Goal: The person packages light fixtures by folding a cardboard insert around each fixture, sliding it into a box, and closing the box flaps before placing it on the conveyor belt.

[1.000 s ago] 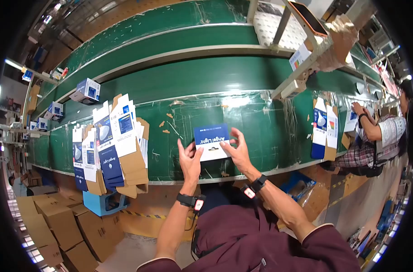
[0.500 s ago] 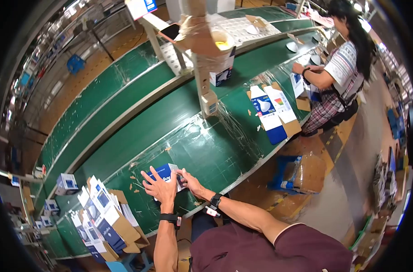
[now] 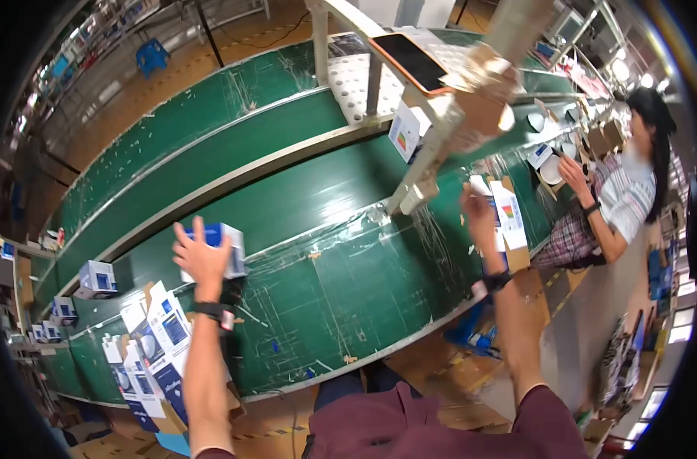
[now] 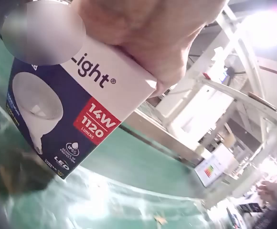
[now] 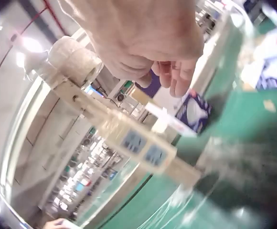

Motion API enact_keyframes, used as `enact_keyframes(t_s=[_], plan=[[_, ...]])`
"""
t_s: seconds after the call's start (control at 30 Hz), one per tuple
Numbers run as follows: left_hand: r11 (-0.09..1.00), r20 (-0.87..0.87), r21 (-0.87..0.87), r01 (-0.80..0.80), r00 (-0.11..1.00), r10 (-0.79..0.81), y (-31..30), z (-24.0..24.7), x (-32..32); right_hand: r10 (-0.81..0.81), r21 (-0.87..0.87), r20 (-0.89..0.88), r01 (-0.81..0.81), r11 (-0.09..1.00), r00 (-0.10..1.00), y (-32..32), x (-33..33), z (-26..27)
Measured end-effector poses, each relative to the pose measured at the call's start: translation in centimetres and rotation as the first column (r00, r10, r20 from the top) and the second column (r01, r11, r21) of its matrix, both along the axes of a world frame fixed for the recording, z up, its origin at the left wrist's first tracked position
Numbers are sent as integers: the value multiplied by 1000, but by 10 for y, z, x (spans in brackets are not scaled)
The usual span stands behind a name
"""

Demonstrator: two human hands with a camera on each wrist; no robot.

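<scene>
Shifted outward, the box (image 4: 71,109) is seemingly being placed by the spread left hand (image 3: 203,256); release is called for, the right hand (image 5: 148,40) seen loosely curled.

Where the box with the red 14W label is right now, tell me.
In the head view, the box is left of centre beneath the left grip, just beyond and right of the pile of flat cartons.
</scene>
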State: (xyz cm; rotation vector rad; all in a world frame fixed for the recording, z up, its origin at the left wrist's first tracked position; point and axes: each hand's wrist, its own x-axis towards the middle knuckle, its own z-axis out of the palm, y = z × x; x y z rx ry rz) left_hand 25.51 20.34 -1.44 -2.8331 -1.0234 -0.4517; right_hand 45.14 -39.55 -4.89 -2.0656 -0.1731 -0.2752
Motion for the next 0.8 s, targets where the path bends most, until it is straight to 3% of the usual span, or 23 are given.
enact_keyframes(t_s=[0.03,0.1,0.13,0.17,0.2,0.3,0.5,0.57,0.6,0.63,0.67,0.7,0.77,0.8], plan=[[997,-48,-30,-71,996,70,31,3,15,19,-111,209,4,994,978,15,29,58],[979,-172,-84,-184,971,168,82,-24,30,151,-580,438,150,800,886,1,106,81],[962,-152,-94,-255,959,239,100,-40,33,347,-866,196,-4,500,917,-18,137,82],[938,-135,-107,-329,940,314,113,-54,33,464,-932,197,19,361,864,-58,179,51],[946,-140,-114,-304,948,288,124,-60,34,578,-971,192,69,229,793,-97,221,21],[927,-159,-138,-349,932,327,148,-55,45,550,-946,156,-36,322,820,-58,223,41],[912,-239,-115,-393,902,359,215,-67,57,530,-884,313,38,466,788,-62,177,53],[913,-258,-68,-403,891,374,233,-74,59,175,-896,148,57,441,973,-12,115,103],[912,-272,28,-408,875,400,232,-74,60,-19,-915,64,66,397,998,16,83,130],[919,-206,157,-363,898,390,225,-79,58,80,-729,277,155,666,958,7,50,128],[950,-12,241,-197,979,206,203,-80,52,81,-762,209,111,638,975,-2,20,130],[932,170,357,-60,985,-2,179,-75,46,90,-783,146,59,619,985,-8,-5,132],[955,342,61,291,893,-294,58,-30,37,216,-698,187,-25,715,958,-18,-47,119],[833,496,-160,529,773,-396,-16,-15,28,227,-670,188,-44,741,955,-15,-69,115]])
